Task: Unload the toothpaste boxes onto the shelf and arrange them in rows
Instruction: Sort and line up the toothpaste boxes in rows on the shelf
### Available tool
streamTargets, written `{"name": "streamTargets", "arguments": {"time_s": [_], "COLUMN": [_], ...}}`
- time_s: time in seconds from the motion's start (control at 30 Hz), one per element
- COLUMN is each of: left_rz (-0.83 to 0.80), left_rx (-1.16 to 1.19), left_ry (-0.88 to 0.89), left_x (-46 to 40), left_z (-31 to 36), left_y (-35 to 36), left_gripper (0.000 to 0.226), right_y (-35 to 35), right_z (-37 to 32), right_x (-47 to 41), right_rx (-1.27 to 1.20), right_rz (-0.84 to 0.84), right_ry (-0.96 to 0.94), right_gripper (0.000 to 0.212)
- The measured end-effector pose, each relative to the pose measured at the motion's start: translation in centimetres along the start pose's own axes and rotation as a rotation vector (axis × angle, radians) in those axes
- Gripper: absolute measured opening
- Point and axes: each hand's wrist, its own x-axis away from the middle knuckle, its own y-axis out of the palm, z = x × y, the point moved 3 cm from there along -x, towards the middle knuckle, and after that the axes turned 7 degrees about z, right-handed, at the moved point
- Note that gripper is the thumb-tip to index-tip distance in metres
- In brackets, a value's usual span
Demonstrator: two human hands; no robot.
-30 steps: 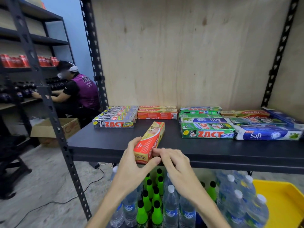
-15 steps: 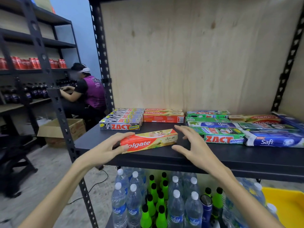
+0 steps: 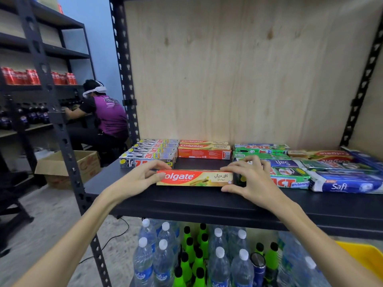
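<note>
Since half a second ago, we have closed both hands onto the ends of the Colgate box (image 3: 194,178), which now lies square to the shelf (image 3: 207,204) edge instead of slanted. Our left hand (image 3: 141,176) grasps the left end, fingers (image 3: 159,164) curled over the top and thumb on the front face. Our right hand (image 3: 250,177) grasps the right end, its fingers spread over the top, thumb low on the front. The box lies flat on the black shelf near its front edge.

At 12 o'clock from it sits a stack of red Colgate boxes (image 3: 204,151), apart from it. At 10 o'clock are the grey Zact boxes (image 3: 149,156); at 3 o'clock, green Zact boxes (image 3: 290,179) and blue Safi boxes (image 3: 344,183). Below the shelf stand water bottles (image 3: 163,264) and green bottles (image 3: 196,257). Far at 9 o'clock, another person (image 3: 105,117) works at a second rack.
</note>
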Motion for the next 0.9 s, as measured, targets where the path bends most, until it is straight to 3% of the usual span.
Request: {"name": "streamTargets", "arguments": {"time_s": [0.07, 0.2, 0.33, 0.5, 0.63, 0.73, 0.83, 0.9], "left_rz": [0.023, 0.101, 0.143, 0.161, 0.225, 0.32, 0.408, 0.384], "left_rx": [-0.037, -0.031, -0.036, -0.007, -0.048, -0.129, -0.223, -0.209], "left_ry": [-0.024, -0.053, 0.068, 0.093, 0.025, -0.028, 0.019, 0.064], "left_x": [-0.6, -0.8, -0.4, -0.5, -0.7, -0.5, -0.2, 0.0], "left_z": [-0.3, -0.8, -1.0, -1.1, -0.9, -0.4, 0.0, -0.2], "left_y": [0.2, 1.1, 1.0, 1.0, 1.1, 1.3, 1.3, 1.0], "left_gripper": [0.025, 0.044, 0.028, 0.025, 0.035, 0.029, 0.027, 0.027], "right_y": [0.3, 0.8, 1.1, 0.6, 0.6, 0.5, 0.2, 0.1], "right_z": [0.8, 1.6, 1.9, 1.5, 1.5, 1.3, 1.3, 1.3], "right_x": [0.1, 0.4, 0.4, 0.6, 0.5, 0.7, 0.9, 0.9], "right_rx": [-0.04, -0.196, -0.168, -0.157, -0.166, -0.189, -0.213, -0.194], "right_rz": [0.019, 0.059, 0.065, 0.134, 0.111, 0.074, 0.049, 0.045], "right_ry": [0.023, 0.116, 0.121, 0.095, 0.076, 0.066, 0.084, 0.09], "right_gripper": [0.068, 0.05, 0.039, 0.045, 0.052, 0.059, 0.068, 0.066]}}
